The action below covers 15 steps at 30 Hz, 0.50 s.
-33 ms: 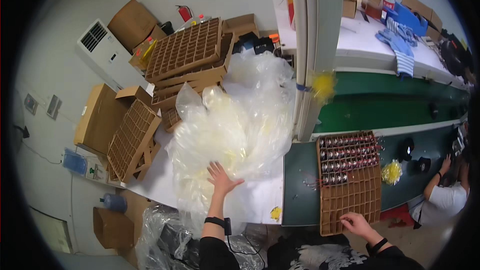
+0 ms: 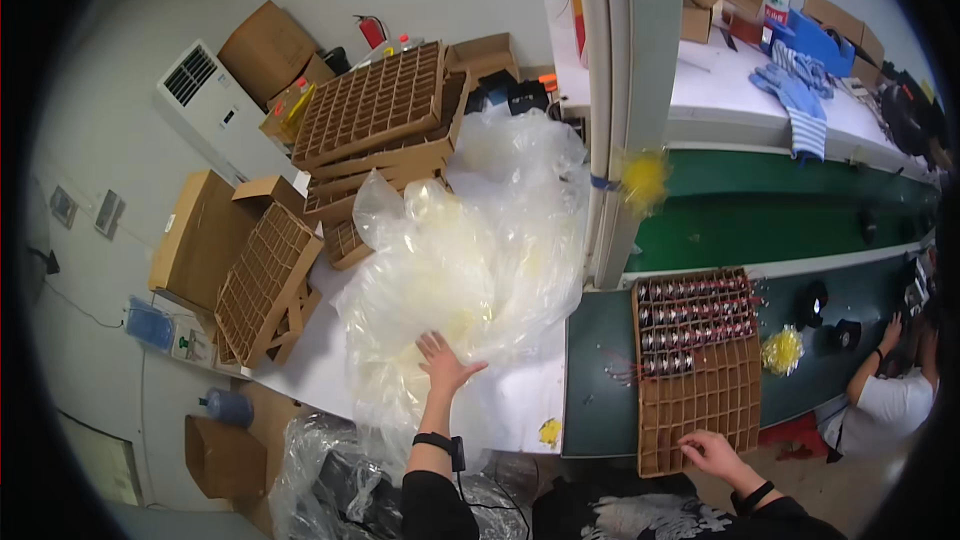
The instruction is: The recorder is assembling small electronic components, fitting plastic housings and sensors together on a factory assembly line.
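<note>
My left hand (image 2: 448, 368) lies on a big heap of clear plastic bags (image 2: 430, 260), its fingers spread over the loose film. Yellowish patches show through the plastic. My right hand (image 2: 712, 452) is at the near right corner of a divided cardboard tray (image 2: 700, 400), fingers curled and pressed together against the dividers. What lies under those fingertips is hidden. In the tray's far rows sit several small dark and silvery cylindrical parts (image 2: 695, 312) with thin red wires. The tray's near compartments hold nothing visible.
More divided trays (image 2: 370, 105) are stacked beyond the bags, with another leaning stack (image 2: 265, 270) at left. An upright post (image 2: 635, 110) stands between the white table (image 2: 535, 390) and the green bench (image 2: 600, 340). A yellow shiny bundle (image 2: 782, 350) lies beside the tray; a co-worker (image 2: 885, 400) sits at right.
</note>
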Each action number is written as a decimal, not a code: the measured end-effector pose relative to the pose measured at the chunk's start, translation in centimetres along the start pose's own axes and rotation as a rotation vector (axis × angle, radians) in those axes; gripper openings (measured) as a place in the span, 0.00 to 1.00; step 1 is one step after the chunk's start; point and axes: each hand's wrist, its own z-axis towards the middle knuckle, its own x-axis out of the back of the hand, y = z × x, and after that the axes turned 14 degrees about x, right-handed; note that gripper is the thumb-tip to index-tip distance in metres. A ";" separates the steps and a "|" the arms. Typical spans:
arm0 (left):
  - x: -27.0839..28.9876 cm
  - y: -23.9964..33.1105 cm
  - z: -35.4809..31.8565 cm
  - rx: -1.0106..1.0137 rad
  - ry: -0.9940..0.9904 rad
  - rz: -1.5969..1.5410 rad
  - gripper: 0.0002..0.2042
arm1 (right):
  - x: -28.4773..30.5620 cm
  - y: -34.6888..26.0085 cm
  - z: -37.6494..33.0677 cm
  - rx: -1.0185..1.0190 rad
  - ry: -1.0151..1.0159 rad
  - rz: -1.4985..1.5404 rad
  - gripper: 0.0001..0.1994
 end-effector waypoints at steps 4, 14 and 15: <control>-1.8 -0.7 4.6 0.190 -0.073 0.012 0.50 | -0.1 1.1 -0.6 0.005 -0.058 -0.058 0.09; -2.3 -8.0 24.0 0.217 -0.021 -0.406 0.30 | -5.9 -5.1 2.2 -0.035 0.094 -0.193 0.10; -1.1 -9.2 25.6 0.207 -0.039 -0.399 0.31 | -7.0 -5.9 3.1 -0.057 0.103 -0.192 0.10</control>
